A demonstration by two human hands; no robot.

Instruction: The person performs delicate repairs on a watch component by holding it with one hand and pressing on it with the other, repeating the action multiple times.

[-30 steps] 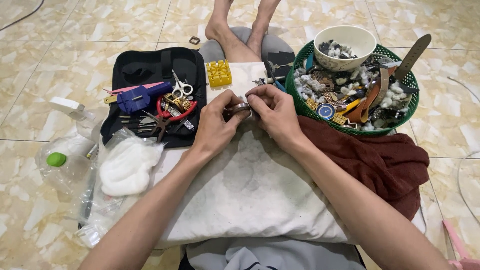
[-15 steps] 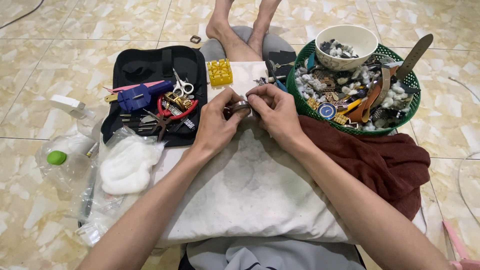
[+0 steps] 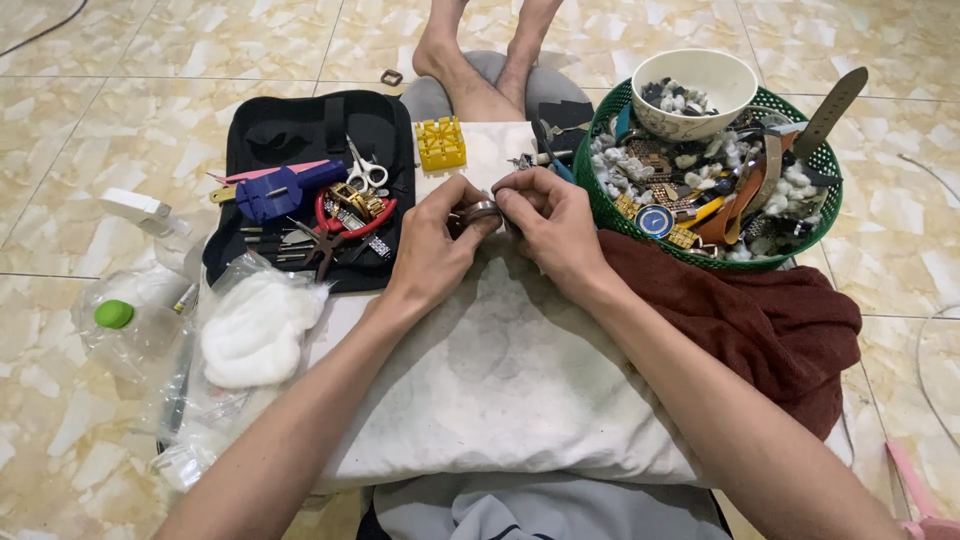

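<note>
Fingertips of both hands meet over a small round silver metal watch case (image 3: 481, 212), pinching it between them. Left hand (image 3: 435, 245) grips the case from the left, thumb on its rim; right hand (image 3: 548, 222) curls over it from the right, fingers bent tight. The case sits above the far edge of a white cushion (image 3: 500, 380) lying across the person's lap.

Just beyond the hands, at the cushion's far edge, a yellow plastic block with pegs (image 3: 441, 143). Left of the cushion, an open black zip tool case (image 3: 300, 130) on the tiled floor (image 3: 100, 120), holding small scissors (image 3: 366, 176), red-handled pliers (image 3: 340, 225), a blue plastic tool (image 3: 285, 190). Near it, a wad of white cotton (image 3: 260, 325) on clear plastic bags.

Right of the hands, a green mesh basket (image 3: 620, 215) heaped with watch parts and straps, a white bowl (image 3: 695, 85) resting on top. A dark red cloth (image 3: 760, 320) drapes the cushion's right edge.
</note>
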